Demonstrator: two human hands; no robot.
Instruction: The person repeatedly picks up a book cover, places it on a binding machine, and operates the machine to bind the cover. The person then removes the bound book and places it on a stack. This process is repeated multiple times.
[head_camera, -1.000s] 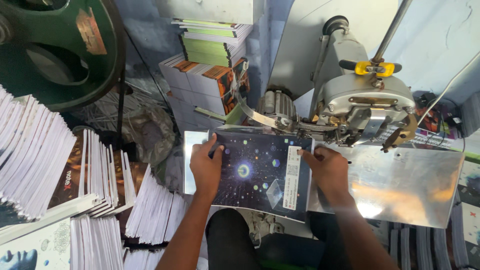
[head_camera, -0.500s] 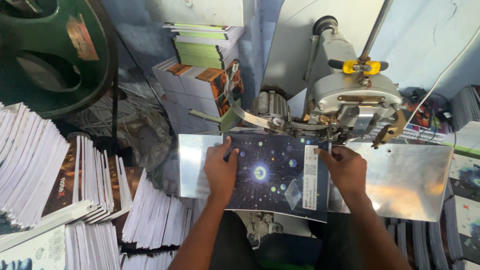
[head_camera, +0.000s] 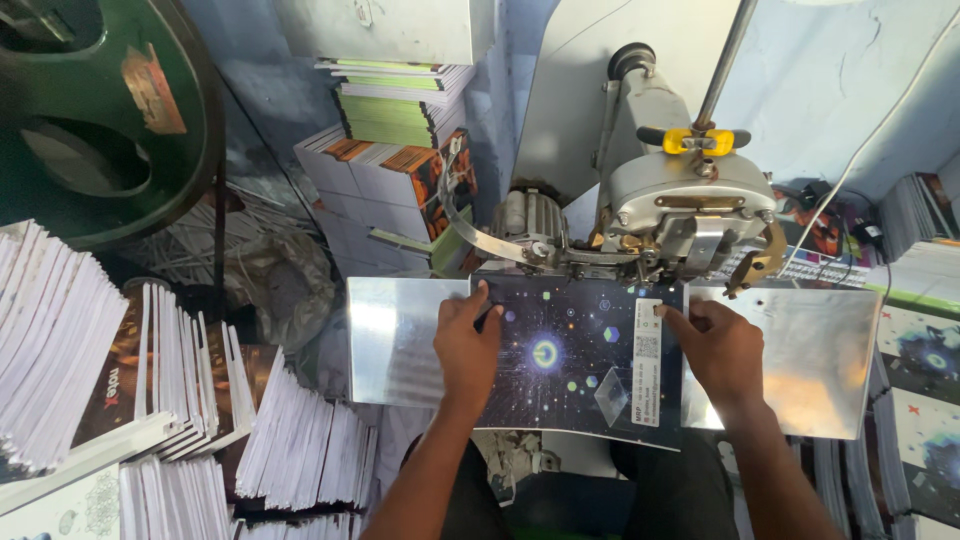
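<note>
— Pressing down on what, seen from the head camera?

— A dark booklet (head_camera: 580, 365) on the shiny metal plate (head_camera: 395, 335), just under the grey machine (head_camera: 685, 205). Left hand (head_camera: 466, 345) lies flat, fingers together; right hand (head_camera: 722, 350) holds the right edge (fingers slightly spread).

— Around it?

— Stacked booklets (head_camera: 150, 400) to the left.
</note>
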